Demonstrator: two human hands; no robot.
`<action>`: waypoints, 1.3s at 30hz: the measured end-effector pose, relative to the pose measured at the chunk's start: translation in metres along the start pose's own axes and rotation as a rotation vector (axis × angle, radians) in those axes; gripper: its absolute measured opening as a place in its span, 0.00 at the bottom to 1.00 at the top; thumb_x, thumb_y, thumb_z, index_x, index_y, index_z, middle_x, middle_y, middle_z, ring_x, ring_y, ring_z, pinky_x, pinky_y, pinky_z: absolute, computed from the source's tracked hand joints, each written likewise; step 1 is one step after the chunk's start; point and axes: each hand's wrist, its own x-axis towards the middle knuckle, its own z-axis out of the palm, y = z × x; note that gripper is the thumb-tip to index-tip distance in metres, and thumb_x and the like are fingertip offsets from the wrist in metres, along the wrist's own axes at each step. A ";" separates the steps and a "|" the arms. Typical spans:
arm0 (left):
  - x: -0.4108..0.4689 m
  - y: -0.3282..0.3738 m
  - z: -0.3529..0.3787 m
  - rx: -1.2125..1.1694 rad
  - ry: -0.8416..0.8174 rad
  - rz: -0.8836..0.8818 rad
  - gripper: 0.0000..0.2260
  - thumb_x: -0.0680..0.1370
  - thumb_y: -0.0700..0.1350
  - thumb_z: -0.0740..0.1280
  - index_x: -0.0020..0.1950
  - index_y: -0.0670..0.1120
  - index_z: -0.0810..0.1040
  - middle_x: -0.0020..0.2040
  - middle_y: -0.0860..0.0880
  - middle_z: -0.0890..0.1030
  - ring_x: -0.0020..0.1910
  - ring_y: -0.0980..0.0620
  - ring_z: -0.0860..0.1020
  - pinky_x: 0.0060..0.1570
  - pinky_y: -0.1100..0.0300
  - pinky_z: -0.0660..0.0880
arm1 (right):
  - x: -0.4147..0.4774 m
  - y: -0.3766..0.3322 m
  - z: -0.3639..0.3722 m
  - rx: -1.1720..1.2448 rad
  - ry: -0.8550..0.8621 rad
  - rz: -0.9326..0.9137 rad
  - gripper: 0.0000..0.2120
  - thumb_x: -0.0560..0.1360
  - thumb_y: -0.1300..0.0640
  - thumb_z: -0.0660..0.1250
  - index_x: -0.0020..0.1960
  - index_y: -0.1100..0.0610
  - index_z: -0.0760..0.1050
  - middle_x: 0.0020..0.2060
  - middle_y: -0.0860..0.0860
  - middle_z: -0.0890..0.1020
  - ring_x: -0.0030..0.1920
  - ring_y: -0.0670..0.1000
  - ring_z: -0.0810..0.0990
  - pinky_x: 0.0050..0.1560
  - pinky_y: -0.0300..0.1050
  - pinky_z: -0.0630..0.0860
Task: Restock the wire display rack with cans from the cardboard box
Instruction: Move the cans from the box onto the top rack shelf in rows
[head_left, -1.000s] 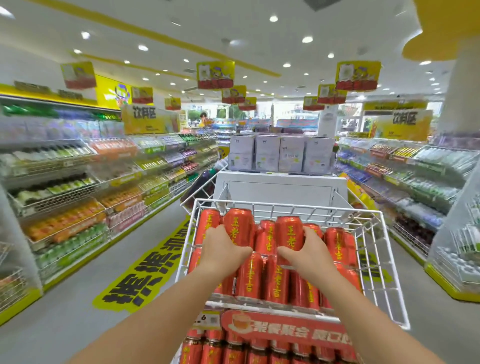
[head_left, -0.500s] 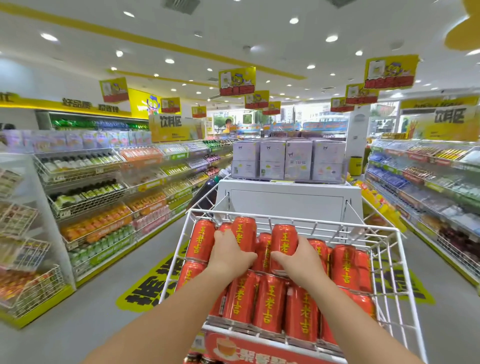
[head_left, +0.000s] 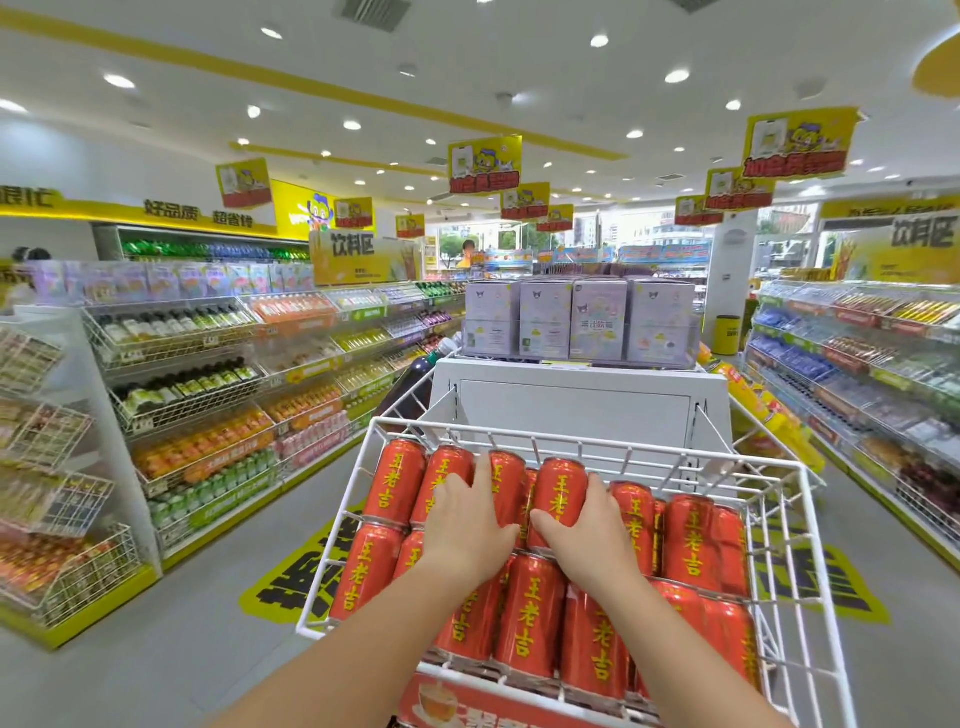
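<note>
Pressing flat on the back row, left hand (head_left: 470, 525) lies palm-down w/ fingers spread over two red cylindrical drink cans w/ yellow lettering (head_left: 447, 486), gripping nothing; right hand (head_left: 584, 530) curls loosely round one raised can (head_left: 561, 493), thumb on its near side, not fully closed. All sit in the white wire display rack (head_left: 582, 441), top basket, nearly full. Risk, imo: the raised can rides on others' curves, so a careless release could let it roll or drop fwd. Cans lie on their sides, long axis running front-to-back, tops pointing away. Cardboard box not in view.
</note>
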 end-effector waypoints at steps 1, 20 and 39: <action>-0.001 -0.001 0.002 -0.009 -0.001 0.008 0.43 0.77 0.59 0.69 0.83 0.52 0.45 0.64 0.41 0.70 0.68 0.40 0.68 0.67 0.49 0.68 | 0.000 0.001 0.001 0.003 -0.017 -0.021 0.45 0.70 0.38 0.71 0.79 0.51 0.54 0.69 0.56 0.69 0.67 0.59 0.73 0.65 0.52 0.72; -0.015 -0.016 0.018 -0.105 0.072 0.069 0.34 0.81 0.52 0.66 0.82 0.44 0.55 0.66 0.46 0.66 0.68 0.47 0.65 0.71 0.56 0.65 | -0.001 -0.001 0.001 -0.099 -0.162 -0.123 0.45 0.77 0.44 0.66 0.81 0.52 0.39 0.78 0.57 0.50 0.76 0.60 0.61 0.72 0.50 0.63; -0.030 -0.028 -0.001 0.135 -0.014 0.176 0.35 0.80 0.60 0.63 0.81 0.45 0.55 0.71 0.45 0.68 0.69 0.45 0.67 0.68 0.52 0.69 | -0.014 -0.018 -0.005 -0.234 -0.086 -0.082 0.44 0.75 0.43 0.65 0.81 0.55 0.44 0.78 0.57 0.55 0.75 0.61 0.63 0.71 0.56 0.68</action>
